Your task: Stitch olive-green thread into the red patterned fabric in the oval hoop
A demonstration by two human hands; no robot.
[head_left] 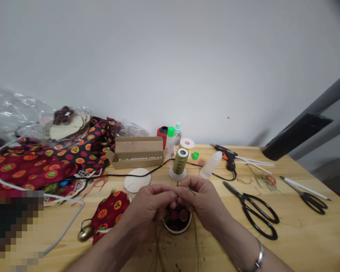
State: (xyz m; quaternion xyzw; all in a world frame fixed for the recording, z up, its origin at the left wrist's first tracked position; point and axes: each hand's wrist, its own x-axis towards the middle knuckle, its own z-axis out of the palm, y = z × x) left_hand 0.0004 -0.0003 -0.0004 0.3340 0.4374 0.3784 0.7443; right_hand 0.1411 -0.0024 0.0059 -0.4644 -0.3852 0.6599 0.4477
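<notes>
My left hand (155, 202) and my right hand (201, 200) meet in front of me, fingertips pinched close together. A thin olive-green thread (191, 189) loops over the right fingers, and its loose ends hang below both hands to the table. The exact spot where the fingers hold it is partly hidden. Just under the hands lies a round piece covered in dark flowered fabric (177, 223) with a pale rim. To the left is a maroon flowered fabric piece (110, 209) beside a small brass bell (85, 233).
An olive thread spool (180, 162), an open cardboard box (138, 162) and a white bottle (211, 165) stand behind. Black scissors (251, 207), a glue gun (228, 155) and smaller scissors (308, 198) lie right. Patterned fabric (59, 158) is heaped left.
</notes>
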